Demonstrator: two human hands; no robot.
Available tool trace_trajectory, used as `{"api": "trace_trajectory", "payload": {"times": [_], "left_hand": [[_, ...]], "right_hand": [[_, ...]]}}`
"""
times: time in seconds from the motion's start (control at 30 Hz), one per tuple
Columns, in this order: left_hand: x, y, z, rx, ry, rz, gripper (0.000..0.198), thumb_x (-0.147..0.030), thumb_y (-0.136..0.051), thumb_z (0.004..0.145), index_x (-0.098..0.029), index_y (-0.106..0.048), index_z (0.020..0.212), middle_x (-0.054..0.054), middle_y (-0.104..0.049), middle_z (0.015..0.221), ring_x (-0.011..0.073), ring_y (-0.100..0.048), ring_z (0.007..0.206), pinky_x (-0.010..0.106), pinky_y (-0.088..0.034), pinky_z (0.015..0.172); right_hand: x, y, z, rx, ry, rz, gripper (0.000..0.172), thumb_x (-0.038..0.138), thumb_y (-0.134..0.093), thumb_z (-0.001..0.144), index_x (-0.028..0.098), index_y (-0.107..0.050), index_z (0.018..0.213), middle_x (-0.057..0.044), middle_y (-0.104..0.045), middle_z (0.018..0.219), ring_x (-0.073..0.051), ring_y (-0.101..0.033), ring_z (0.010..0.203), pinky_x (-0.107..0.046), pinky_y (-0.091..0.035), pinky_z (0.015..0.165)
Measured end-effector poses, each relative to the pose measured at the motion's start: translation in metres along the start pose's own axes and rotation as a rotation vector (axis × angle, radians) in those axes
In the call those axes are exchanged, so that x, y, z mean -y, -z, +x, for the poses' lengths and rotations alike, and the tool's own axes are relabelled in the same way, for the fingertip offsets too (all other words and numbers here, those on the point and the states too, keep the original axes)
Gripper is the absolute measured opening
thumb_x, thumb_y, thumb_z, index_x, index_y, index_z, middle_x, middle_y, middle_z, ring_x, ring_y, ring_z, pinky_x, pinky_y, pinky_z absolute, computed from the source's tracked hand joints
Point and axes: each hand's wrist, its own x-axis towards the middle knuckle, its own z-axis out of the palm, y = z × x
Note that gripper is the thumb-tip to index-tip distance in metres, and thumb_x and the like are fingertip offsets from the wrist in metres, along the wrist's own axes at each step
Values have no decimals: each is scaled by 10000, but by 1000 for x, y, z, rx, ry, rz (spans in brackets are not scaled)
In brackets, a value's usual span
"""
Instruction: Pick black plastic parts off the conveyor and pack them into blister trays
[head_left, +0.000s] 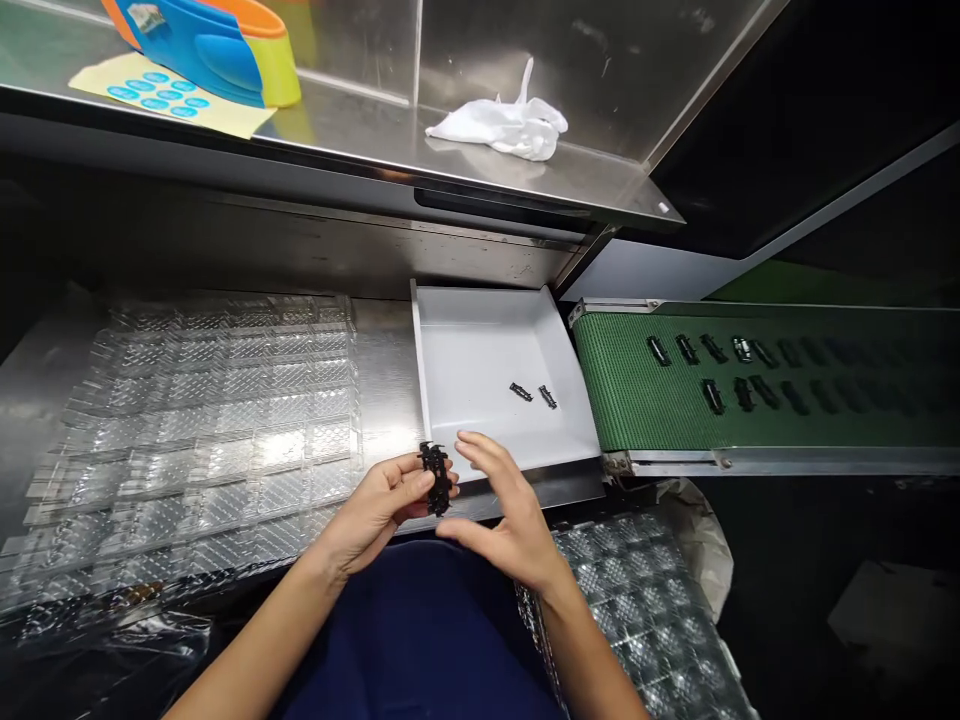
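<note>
My left hand (397, 495) grips a small black plastic part (436, 480) between thumb and fingers, just in front of the white tray (480, 330). Close by on the right, my right hand (506, 510) has its thumb and fingers spread apart around empty air, facing the held part. Two similar black parts, one (520, 392) beside the other (548, 397), lie on the tray's floor toward its right side. What exactly the black part is cannot be made out.
A green conveyor belt (615, 390) on the right carries two rows of black parts. Clear plastic blister trays (225, 400) are stacked at left; another clear tray (637, 590) sits low right. The metal shelf (360, 120) above holds a white glove (510, 125) and a sticker sheet (225, 118).
</note>
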Motion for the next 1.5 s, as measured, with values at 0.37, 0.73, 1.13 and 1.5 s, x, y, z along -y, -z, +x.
{"api": "trace_trajectory", "payload": {"times": [0.37, 0.73, 1.13, 1.5], "left_hand": [[6, -38, 39, 31, 50, 38, 462, -476, -820, 675, -167, -742, 1009, 88, -756, 914, 195, -676, 828, 206, -453, 642], [14, -48, 66, 8, 120, -152, 346, -361, -852, 674, -165, -719, 927, 54, -732, 872, 177, -680, 812, 270, -536, 776], [15, -23, 55, -171, 103, -238, 262, -312, -784, 768, -162, -738, 978, 48, -731, 915, 149, -696, 794, 241, -608, 722], [9, -13, 29, -24, 130, -157, 390, -377, -848, 671, -129, -734, 949, 56, -713, 793, 168, -669, 734, 242, -568, 661]], "right_hand": [[-41, 60, 19, 172, 181, -122, 856, 502, -781, 730, 281, -386, 1457, -83, -520, 1407, -281, -444, 1313, -445, -382, 1088], [-98, 68, 50, 353, -214, -131, 696, 381, -839, 706, 303, -541, 1330, -27, -591, 1334, -229, -544, 1226, -345, -453, 1033], [-173, 81, 104, 210, -533, -470, 234, 252, -594, 946, 138, -602, 1150, -87, -626, 1144, -198, -637, 978, -399, -541, 868], [-35, 41, 28, 336, 290, -145, 412, 82, -441, 934, 200, -583, 1303, -129, -577, 1336, -223, -542, 1237, -396, -497, 1002]]}}
